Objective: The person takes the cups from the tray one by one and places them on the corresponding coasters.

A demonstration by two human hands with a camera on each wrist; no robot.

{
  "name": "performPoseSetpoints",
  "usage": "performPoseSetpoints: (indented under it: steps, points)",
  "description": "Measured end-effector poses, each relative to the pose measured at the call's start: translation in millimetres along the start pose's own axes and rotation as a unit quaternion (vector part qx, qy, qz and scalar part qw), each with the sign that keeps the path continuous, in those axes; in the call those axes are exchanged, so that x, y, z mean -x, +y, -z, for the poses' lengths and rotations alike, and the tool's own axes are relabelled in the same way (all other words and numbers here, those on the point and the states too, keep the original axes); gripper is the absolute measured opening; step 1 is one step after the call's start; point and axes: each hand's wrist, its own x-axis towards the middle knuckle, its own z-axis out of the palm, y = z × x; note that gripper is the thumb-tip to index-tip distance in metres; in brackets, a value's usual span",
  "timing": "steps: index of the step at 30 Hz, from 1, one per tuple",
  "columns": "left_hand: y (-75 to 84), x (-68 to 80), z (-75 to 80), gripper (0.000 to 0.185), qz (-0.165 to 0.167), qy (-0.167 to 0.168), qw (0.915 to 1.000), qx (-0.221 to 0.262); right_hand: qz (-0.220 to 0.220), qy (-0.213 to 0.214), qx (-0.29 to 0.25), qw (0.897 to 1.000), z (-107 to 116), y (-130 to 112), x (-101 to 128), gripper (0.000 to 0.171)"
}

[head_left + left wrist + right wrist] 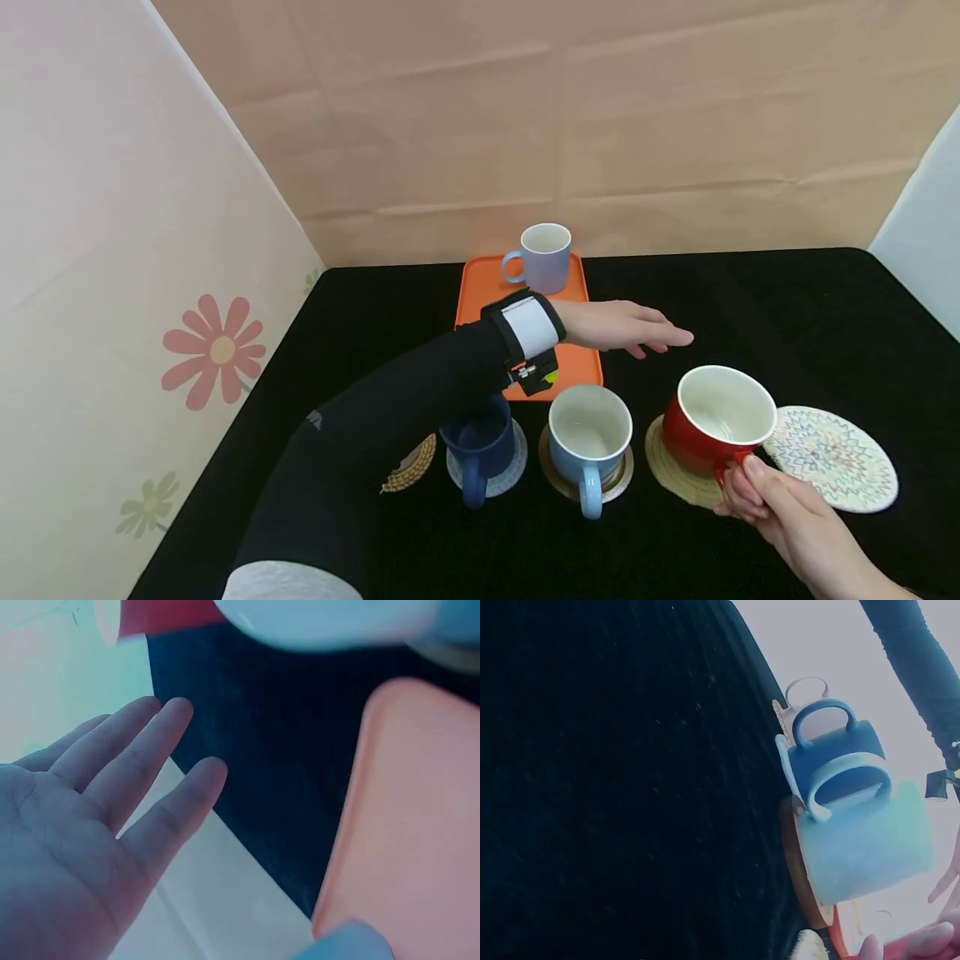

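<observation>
In the head view, my right hand (798, 518) pinches the handle of a red mug (684, 440) with a white inside. The mug is over a round straw-coloured coaster (667, 471); whether its base touches cannot be told. My left hand (621, 323) reaches across the orange tray (480, 293), fingers extended and holding nothing, above the table behind the red mug. In the left wrist view, the palm of that left hand (82, 825) shows with straight fingers. A lavender mug (545, 268) stands at the back of the tray.
A light blue mug (579, 460) and a dark blue mug (491, 457) stand on coasters. In the right wrist view, a pale mug (821, 720) is behind them. My left arm partly hides a woven coaster (416, 471). A patterned coaster (832, 458) lies rightmost.
</observation>
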Motion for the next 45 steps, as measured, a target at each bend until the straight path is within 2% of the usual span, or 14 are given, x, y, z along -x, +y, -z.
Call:
performPoseSetpoints:
  steps: [4, 9, 15, 18, 25, 31, 39, 45]
  points:
    - [-11.6, 10.6, 10.2, 0.051, 0.012, 0.025, 0.9992, -0.027, -0.018, -0.011, -0.035, 0.999, 2, 5, 4, 0.046]
    - [-28.9, 29.6, 21.8, 0.055, 0.029, 0.057, 0.9966, -0.051, -0.022, 0.000, -0.028, 0.999, 2, 9, 6, 0.045]
    - [-45.1, 52.0, 36.3, 0.056, 0.043, 0.101, 0.9939, -0.013, -0.021, 0.008, -0.013, 1.000, 1, 13, 8, 0.045]
    - [-51.3, 59.3, 40.6, 0.054, 0.039, 0.107, 0.9935, 0.001, -0.015, 0.020, 0.006, 1.000, -1, 15, 9, 0.043]
    - [-60.8, 66.5, 43.5, 0.053, 0.026, 0.109, 0.9935, 0.021, -0.009, 0.051, 0.029, 0.998, -5, 18, 11, 0.041]
    - [-66.6, 71.3, 45.2, 0.054, 0.034, 0.117, 0.9920, 0.035, -0.005, 0.067, 0.042, 0.997, -10, 21, 10, 0.038]
    - [-74.8, 76.1, 46.7, 0.055, 0.037, 0.121, 0.9906, 0.052, 0.017, 0.031, 0.030, 0.999, -8, 19, 5, 0.041]
    - [-78.1, 75.4, 47.0, 0.055, 0.047, 0.127, 0.9898, 0.046, 0.014, 0.017, 0.019, 1.000, -2, 17, 4, 0.042]
